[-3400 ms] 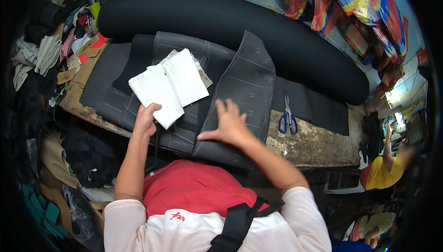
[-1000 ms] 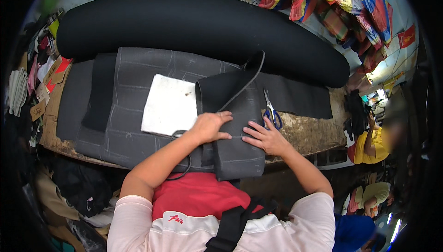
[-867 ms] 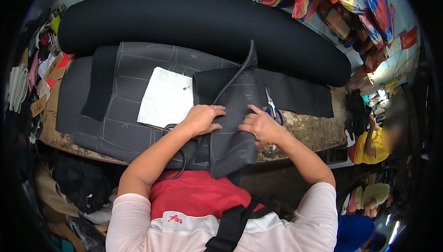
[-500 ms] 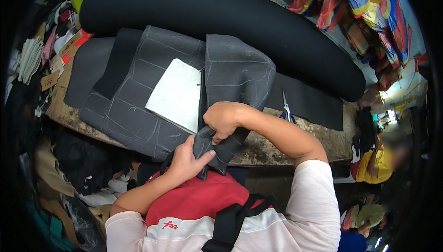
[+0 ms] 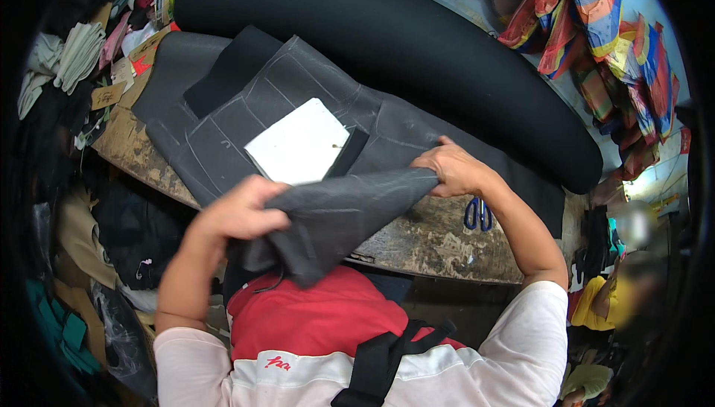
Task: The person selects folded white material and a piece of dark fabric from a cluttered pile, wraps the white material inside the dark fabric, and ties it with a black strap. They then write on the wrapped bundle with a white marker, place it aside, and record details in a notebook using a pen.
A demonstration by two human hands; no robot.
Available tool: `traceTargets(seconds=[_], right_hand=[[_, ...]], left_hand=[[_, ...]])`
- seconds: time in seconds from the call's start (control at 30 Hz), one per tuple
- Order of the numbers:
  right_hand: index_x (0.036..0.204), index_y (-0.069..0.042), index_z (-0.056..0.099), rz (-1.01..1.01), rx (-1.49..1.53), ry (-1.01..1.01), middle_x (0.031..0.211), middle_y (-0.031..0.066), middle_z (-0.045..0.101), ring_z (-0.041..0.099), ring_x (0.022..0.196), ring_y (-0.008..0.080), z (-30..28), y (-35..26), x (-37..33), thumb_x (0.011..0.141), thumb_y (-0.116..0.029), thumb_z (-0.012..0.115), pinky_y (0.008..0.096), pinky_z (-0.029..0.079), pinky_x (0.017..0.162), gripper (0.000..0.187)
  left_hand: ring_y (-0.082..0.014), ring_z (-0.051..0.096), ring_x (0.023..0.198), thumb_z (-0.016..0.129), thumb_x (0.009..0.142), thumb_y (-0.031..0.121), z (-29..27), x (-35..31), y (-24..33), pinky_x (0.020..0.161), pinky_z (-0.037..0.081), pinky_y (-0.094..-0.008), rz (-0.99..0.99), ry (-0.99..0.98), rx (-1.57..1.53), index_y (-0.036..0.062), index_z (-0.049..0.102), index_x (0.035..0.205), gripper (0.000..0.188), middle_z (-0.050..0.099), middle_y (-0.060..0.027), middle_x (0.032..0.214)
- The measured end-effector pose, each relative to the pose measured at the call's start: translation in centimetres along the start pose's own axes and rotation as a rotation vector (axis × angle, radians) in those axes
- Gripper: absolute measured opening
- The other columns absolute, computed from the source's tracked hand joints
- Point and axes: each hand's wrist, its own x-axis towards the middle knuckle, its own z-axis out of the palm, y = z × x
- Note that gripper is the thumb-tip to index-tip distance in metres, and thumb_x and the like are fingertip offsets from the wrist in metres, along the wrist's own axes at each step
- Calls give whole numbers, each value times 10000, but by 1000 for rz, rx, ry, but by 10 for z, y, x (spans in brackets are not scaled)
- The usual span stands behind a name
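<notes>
A dark grey fabric sheet point(image 5: 342, 210) with chalk lines is lifted and folded toward me over the table's near edge. My right hand point(image 5: 456, 169) pinches its right end, index finger stretched out. At the fabric's left side my left hand point(image 5: 242, 210), blurred by motion, has the cloth between fingers and thumb. Just beyond the raised fold, a white sheet point(image 5: 294, 142) lies on more chalk-marked grey fabric point(image 5: 216, 139). Below my right forearm are scissors point(image 5: 478, 215) with blue handles; their blades are mostly hidden.
A long black fabric roll point(image 5: 372, 42) spans the back of the worn wooden table point(image 5: 439, 247). Colourful striped bags point(image 5: 588, 12) hang at the upper right. Piled clothes point(image 5: 134, 228) fill the left side. A person in yellow point(image 5: 599, 303) is at the far right.
My hands have moved apart, the left leftward and the right rightward. The fabric, bunched between them before, is now stretched out, and the folded-back flap by the white sheet has come down.
</notes>
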Motion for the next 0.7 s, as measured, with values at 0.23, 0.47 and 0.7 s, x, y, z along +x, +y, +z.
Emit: traceTargets(seconds=[0.23, 0.47, 0.7], right_hand=[[1028, 11, 611, -459, 524, -373, 825, 164, 673, 660, 755, 284, 33, -65, 52, 708, -373, 783, 365, 499, 674, 529], [1137, 47, 583, -342, 641, -920, 981, 140, 680, 655, 853, 234, 40, -78, 157, 678, -384, 812, 352, 521, 744, 669], [1310, -130, 471, -445, -76, 181, 1264, 182, 503, 448, 1219, 334, 31, -122, 54, 528, -441, 810, 582, 335, 966, 907]], left_hand=[[-88, 583, 804, 694, 646, 12, -19, -129, -31, 754, 473, -250, -565, -60, -234, -40, 667, 957, 317, 669, 1, 882], [-225, 674, 838, 680, 827, 272, 76, -186, -116, 755, 549, -341, -630, 654, -1057, -98, 583, 1073, 454, 665, -168, 984], [-271, 677, 833, 695, 797, 220, 55, -172, -125, 794, 555, -387, -886, 573, -1259, -99, 552, 1105, 466, 656, -204, 992]])
